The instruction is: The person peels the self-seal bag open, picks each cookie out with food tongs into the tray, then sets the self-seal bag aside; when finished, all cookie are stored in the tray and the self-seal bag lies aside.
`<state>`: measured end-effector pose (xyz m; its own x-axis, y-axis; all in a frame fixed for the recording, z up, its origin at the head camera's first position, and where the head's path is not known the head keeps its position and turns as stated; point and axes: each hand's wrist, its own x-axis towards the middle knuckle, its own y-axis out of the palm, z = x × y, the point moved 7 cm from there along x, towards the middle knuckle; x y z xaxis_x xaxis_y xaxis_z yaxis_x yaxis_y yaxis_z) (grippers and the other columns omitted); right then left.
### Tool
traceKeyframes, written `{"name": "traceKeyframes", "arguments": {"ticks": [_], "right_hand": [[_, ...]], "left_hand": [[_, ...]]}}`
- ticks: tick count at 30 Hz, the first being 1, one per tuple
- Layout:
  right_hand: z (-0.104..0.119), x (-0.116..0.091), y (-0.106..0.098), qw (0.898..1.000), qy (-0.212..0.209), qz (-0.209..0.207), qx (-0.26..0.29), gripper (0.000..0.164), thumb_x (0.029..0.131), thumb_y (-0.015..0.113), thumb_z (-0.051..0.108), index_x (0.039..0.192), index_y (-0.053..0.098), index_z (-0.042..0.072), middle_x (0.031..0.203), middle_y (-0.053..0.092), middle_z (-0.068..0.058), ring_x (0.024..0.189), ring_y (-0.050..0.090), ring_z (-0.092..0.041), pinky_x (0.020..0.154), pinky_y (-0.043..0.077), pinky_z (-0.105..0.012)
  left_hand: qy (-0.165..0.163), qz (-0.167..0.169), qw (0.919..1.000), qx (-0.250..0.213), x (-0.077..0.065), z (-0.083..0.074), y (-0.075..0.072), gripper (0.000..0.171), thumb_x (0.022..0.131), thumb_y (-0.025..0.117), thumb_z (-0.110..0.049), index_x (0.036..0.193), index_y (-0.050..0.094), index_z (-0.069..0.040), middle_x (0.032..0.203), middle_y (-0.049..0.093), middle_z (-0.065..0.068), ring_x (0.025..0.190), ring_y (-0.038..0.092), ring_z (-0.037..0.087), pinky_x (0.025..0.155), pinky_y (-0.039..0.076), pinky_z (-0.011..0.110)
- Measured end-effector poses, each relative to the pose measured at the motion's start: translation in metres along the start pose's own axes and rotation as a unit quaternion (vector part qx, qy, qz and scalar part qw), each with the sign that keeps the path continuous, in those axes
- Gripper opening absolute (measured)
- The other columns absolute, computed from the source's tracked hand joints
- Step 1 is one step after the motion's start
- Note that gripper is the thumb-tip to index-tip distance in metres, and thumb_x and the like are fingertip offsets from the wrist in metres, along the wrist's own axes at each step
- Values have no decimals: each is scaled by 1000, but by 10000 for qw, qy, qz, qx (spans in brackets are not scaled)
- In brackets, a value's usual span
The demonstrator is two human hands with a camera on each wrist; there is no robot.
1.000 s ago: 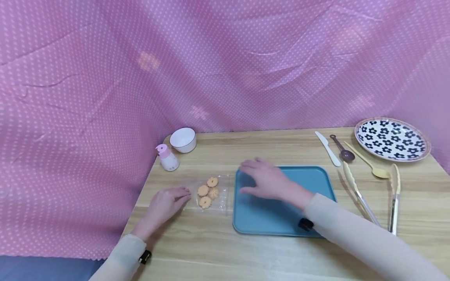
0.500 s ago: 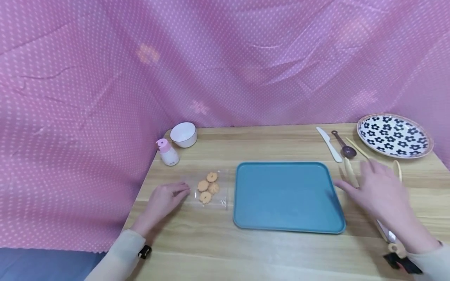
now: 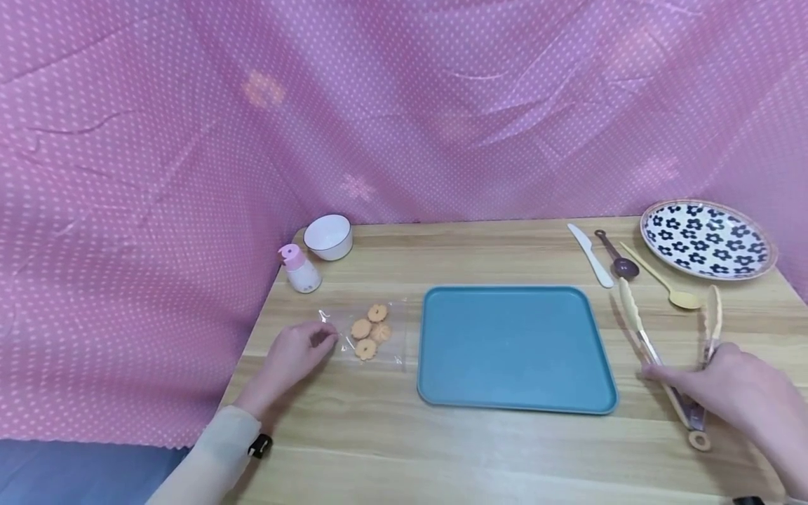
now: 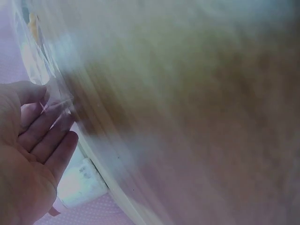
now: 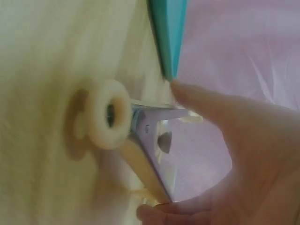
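Left hand pinches the biscuit bag, right hand straddles the tongs

Four round, golden, scallop-edged biscuits point(image 3: 381, 333) lie in one clear plastic bag point(image 3: 394, 351) on the wood-grain counter point(image 3: 492, 449), just left of one blue rectangular tray point(image 3: 514, 347). One pair of tongs point(image 3: 647, 344), with metal arms, cream tips and a cream end ring, lies spread to the tray's right. Behind it are one white knife point(image 3: 590, 256), one dark brown scoop point(image 3: 617, 258), one yellow spoon point(image 3: 669, 286) and one plate point(image 3: 708, 240) patterned with black flowers. One white dark-rimmed bowl point(image 3: 329, 237) and one white bottle point(image 3: 299, 270) with a pink top stand at the back left.

The left hand point(image 3: 297, 354) reaches in low, palm side facing the tray, thumb and fingers pinching the bag's left edge. The right hand point(image 3: 735, 386) is open around the tongs: its thumb extends beyond the left arm, while its fingers touch the right arm. The bottle bears small marks, too small to read.
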<state>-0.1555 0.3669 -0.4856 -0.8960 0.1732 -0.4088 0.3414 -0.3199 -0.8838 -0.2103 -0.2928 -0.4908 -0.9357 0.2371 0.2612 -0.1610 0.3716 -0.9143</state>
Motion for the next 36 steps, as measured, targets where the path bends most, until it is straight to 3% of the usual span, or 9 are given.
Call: {"name": "traceKeyframes", "arguments": {"ticks": [2, 6, 14, 20, 24, 27, 32, 36], "right_hand": [[1, -1, 5, 9998, -6, 186, 9, 90, 74, 57, 90, 86, 54, 0, 73, 64, -14, 67, 56, -30, 48, 39, -34], [2, -2, 9, 9998, -60, 168, 14, 85, 76, 59, 86, 85, 53, 2, 68, 62, -11, 63, 56, -27, 48, 38, -34], [13, -1, 1, 9967, -699, -415, -4, 71, 85, 63, 74, 86, 54, 3, 70, 60, -10, 62, 53, -25, 47, 36, -33], [27, -4, -6, 9903, -914, -1042, 29, 66, 81, 70, 71, 86, 54, 7, 77, 61, -14, 65, 54, -27, 47, 33, -34], [60, -10, -12, 9853, -1246, -1168, 39, 63, 80, 72, 69, 88, 55, 8, 74, 58, -9, 64, 53, -25, 46, 32, -32], [97, -16, -19, 9742, -1762, -1408, -104, 65, 81, 73, 65, 101, 59, 6, 77, 57, -8, 65, 52, -23, 46, 32, -32], [160, -25, -30, 9407, -2800, -1852, -481, 77, 83, 74, 63, 138, 56, 12, 100, 65, -9, 66, 53, -19, 47, 32, -30], [210, -26, -30, 9111, -3570, -1947, -680, 70, 84, 76, 56, 140, 59, 16, 124, 70, -8, 84, 70, -24, 52, 47, -39]], "left_hand": [[9, 11, 10000, 5, 0, 0, 0, 10, 90, 76, -23, 99, 76, -19, 95, 80, -1, 84, 74, 15, 77, 63, 38], [-54, 86, 9999, -21, -1, 1, 0, 8, 92, 75, -25, 99, 75, -20, 97, 79, -1, 88, 75, 17, 82, 63, 40], [-27, 193, 9998, -17, -1, 3, 2, 11, 93, 75, -28, 102, 75, -22, 100, 79, -2, 91, 75, 16, 84, 63, 40], [527, 266, 9980, 211, 0, 0, 3, 22, 91, 76, -32, 111, 77, -22, 114, 79, 0, 107, 75, 21, 96, 61, 43], [1117, 310, 9909, 684, -2, -6, 4, 26, 89, 77, -32, 113, 78, -21, 118, 78, 4, 110, 75, 23, 99, 60, 45], [1311, 327, 9867, 900, -3, -7, 4, 24, 89, 78, -31, 111, 79, -21, 118, 78, 5, 109, 75, 24, 97, 61, 45], [1249, 373, 9875, 883, -3, -6, 5, 22, 89, 78, -30, 109, 79, -21, 116, 78, 4, 110, 75, 22, 97, 62, 43], [1260, 341, 9880, 830, -2, -5, 6, 20, 89, 78, -29, 108, 80, -22, 114, 79, 2, 110, 75, 21, 97, 61, 43]]}}
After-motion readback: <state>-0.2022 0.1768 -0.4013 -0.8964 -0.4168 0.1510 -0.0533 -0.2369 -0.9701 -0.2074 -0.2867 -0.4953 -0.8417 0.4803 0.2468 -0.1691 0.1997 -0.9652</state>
